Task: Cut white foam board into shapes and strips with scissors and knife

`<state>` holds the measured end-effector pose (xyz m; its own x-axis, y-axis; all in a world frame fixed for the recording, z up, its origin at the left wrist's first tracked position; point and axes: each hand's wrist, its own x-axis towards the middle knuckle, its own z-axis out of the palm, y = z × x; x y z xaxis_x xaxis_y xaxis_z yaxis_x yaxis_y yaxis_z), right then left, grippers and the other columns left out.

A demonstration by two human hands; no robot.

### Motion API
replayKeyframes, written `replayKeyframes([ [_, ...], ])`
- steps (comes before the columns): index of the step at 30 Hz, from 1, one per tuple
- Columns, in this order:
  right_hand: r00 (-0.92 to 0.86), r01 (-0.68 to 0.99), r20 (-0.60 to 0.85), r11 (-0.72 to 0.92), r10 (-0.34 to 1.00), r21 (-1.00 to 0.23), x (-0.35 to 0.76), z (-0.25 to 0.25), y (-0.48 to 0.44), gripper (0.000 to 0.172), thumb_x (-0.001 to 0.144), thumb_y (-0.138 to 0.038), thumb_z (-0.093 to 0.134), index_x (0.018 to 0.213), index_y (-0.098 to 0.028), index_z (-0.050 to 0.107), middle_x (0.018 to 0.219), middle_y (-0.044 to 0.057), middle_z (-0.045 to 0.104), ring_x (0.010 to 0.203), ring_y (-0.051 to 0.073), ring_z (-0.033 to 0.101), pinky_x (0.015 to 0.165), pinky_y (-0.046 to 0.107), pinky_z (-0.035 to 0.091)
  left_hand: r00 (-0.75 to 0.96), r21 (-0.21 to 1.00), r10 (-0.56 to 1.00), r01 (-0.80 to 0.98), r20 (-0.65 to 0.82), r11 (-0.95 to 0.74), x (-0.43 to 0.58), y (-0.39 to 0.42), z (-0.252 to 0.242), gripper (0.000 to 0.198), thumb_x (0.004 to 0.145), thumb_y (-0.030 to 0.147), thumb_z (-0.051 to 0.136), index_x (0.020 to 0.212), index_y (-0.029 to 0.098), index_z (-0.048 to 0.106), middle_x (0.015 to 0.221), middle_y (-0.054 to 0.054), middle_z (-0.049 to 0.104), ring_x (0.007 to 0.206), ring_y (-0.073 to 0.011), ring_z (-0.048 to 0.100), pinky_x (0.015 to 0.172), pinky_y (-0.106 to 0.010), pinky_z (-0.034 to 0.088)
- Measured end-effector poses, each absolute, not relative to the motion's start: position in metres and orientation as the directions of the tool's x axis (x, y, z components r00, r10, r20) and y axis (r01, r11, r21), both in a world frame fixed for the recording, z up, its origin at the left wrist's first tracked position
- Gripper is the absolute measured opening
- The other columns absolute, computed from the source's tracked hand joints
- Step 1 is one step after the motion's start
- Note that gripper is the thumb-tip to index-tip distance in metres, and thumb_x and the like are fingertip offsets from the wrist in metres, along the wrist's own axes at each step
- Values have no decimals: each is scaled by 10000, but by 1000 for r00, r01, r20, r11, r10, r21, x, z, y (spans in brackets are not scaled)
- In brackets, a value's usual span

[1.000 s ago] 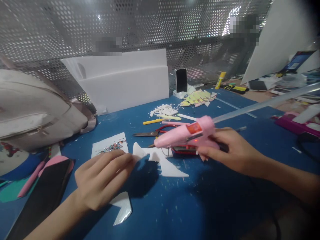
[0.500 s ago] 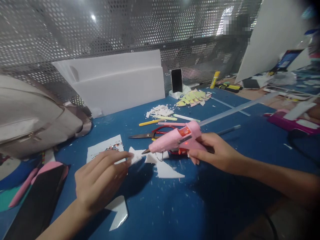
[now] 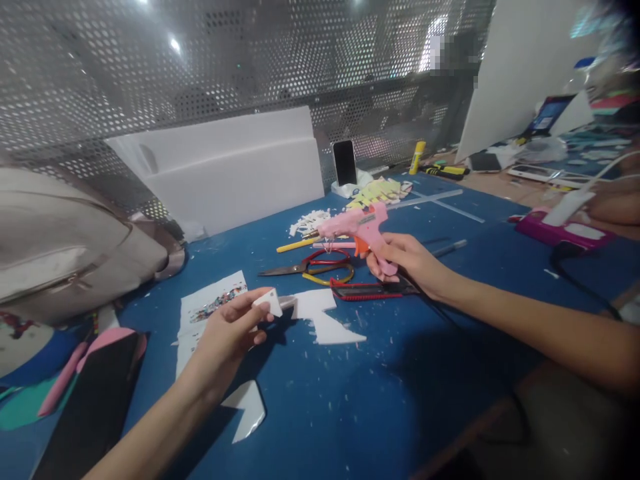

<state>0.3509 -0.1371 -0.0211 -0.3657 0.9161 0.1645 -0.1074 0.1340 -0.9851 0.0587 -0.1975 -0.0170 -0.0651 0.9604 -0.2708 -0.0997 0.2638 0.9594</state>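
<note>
While your left hand [image 3: 235, 323] pinches a small white piece [image 3: 271, 305] between thumb and fingers above the blue table [image 3: 350, 413], your right hand [image 3: 410, 257] keeps its grip wrapped around the handle of the pink glue gun [image 3: 347, 223]. You hold the gun raised, apart from the piece, its nozzle pointing left. Scissors [image 3: 299, 269] lie between your hands, a red utility knife [image 3: 367, 291] lies beneath your right one, and paper with glittery bits [image 3: 189, 289] lies beside your left.

Blue tabletop [image 3: 345, 413]: scissors [image 3: 287, 271], red-edged cutter knife [image 3: 370, 291], yellow pen [image 3: 297, 246], jagged white cutout [image 3: 334, 328], speck-strewn paper [image 3: 189, 341].
</note>
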Motion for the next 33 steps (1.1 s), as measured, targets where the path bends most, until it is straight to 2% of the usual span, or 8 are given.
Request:
replayKeyframes([
  [7, -361, -82, 156, 135, 920, -987, 351, -21, -138, 371, 842, -486, 663, 794, -135, 556, 604, 1, 582, 480, 68, 466, 383, 161, 326, -85, 965, 965, -114, -247, 237, 59, -197, -20, 336, 646, 306, 849, 932, 157, 757, 679, -5, 641, 617, -80, 524, 471, -131, 373],
  [16, -349, -66, 139, 124, 927, -990, 355, -24, -131, 359, 860, -488, 645, 804, -142, 568, 609, 9, 585, 481, 75, 471, 384, 171, 318, -52, 964, 965, -82, -258, 253, 54, -192, -24, 378, 605, 367, 876, 888, 149, 755, 670, -2, 670, 590, -77, 561, 601, -165, 482],
  [22, -344, -65, 109, 93, 933, -994, 355, -23, -131, 361, 846, -488, 658, 806, -141, 566, 611, 9, 589, 479, 75, 481, 383, 169, 310, -12, 965, 967, -68, -254, 253, 55, -192, -26, 318, 657, 342, 854, 860, 146, 706, 731, 1, 676, 635, -79, 601, 691, -182, 511],
  [29, -351, -39, 111, 103, 930, -994, 356, -22, -132, 363, 860, -489, 640, 784, -144, 554, 608, 2, 581, 478, 69, 464, 410, 185, 341, 61, 970, 971, -65, -232, 235, 54, -194, -29, 281, 720, 328, 816, 882, 170, 651, 735, 21, 650, 611, -58, 582, 637, -148, 475],
  [31, -347, -35, 110, 105, 932, -994, 356, -23, -131, 360, 863, -486, 640, 806, -140, 561, 610, 2, 583, 473, 65, 459, 405, 182, 334, 128, 972, 970, -81, -209, 220, 61, -204, -26, 269, 734, 342, 804, 860, 170, 641, 691, 24, 645, 575, -54, 580, 594, -138, 454],
  [33, -336, -33, 110, 105, 935, -994, 356, -24, -131, 358, 865, -483, 641, 817, -136, 565, 616, 6, 588, 472, 64, 462, 397, 176, 321, 262, 974, 951, -115, -161, 196, 72, -221, -17, 294, 721, 380, 811, 808, 172, 621, 579, 37, 614, 479, -54, 566, 510, -134, 413],
])
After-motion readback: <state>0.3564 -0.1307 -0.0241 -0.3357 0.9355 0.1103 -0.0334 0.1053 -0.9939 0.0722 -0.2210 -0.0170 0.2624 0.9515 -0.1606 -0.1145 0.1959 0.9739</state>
